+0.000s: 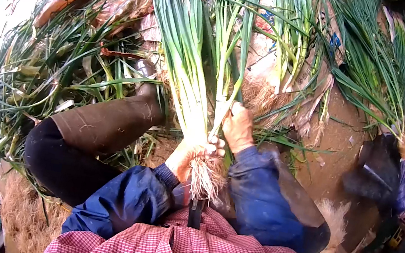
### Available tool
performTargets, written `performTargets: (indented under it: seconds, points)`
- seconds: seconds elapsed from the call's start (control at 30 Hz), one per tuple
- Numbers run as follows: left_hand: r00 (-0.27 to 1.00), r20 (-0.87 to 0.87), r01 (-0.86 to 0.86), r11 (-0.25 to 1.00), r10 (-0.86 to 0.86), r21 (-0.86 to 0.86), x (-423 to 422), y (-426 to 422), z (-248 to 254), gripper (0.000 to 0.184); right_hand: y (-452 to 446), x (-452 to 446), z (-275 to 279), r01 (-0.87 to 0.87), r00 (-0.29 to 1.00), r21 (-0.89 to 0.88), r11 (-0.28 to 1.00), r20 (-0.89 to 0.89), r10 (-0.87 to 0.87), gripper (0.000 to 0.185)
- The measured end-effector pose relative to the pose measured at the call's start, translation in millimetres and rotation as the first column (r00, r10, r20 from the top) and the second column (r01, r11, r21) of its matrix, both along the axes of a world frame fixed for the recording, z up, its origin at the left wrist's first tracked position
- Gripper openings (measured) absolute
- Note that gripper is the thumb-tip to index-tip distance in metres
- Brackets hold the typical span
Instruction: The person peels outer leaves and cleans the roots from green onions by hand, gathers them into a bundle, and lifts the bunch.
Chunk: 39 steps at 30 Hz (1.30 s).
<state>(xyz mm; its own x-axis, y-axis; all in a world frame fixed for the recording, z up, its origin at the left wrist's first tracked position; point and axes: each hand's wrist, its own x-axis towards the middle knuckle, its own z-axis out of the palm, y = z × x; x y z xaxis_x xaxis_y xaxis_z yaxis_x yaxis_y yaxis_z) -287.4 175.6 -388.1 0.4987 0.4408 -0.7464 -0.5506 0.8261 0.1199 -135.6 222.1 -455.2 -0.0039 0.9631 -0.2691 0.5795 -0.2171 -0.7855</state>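
- Your L hand (190,157) closed round onion bunch (189,60), just above its roots (206,179).
- Your R hand (239,127) curled at bunch's R-side stalks (221,109); can't tell if gripping.
- Bunch is off floor (336,141), leaves twd floor's far edge.
- Done, prob.: bunch gathered, roots tog. Left: other onions (293,40) on sack (307,114), unheld.

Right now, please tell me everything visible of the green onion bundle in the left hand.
The green onion bundle has long green leaves, pale stems and stringy, straw-coloured roots. Its leaves fan forward, roots nearest the body. The left hand grips it above the roots; the right hand holds a stalk on its right.
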Motion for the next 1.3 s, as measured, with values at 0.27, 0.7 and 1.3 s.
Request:
performTargets:
  seconds: [0.27,0.7,1.3]
  points:
    - [0.988,-0.144,-0.048,0.998,0.052,0.038,4.4,-19.4,-13.3,0.026,-90.5,16.8,8.7,-0.018,0.818,-0.266,0.964,0.55,0.167,0.023]
    - [0.814,0.526,-0.292,0.957,0.246,0.003,-12.1,-23.8,6.9,0.029,14.7,-23.7,47.4,0.183,0.207,-0.702,0.688,-0.657,-0.725,0.026]
    - [0.658,0.747,-0.362,0.83,-0.095,0.425,3.7,-19.2,20.0,0.042,-53.5,31.0,10.8,-0.45,0.713,-0.545,0.708,0.258,0.652,0.021]
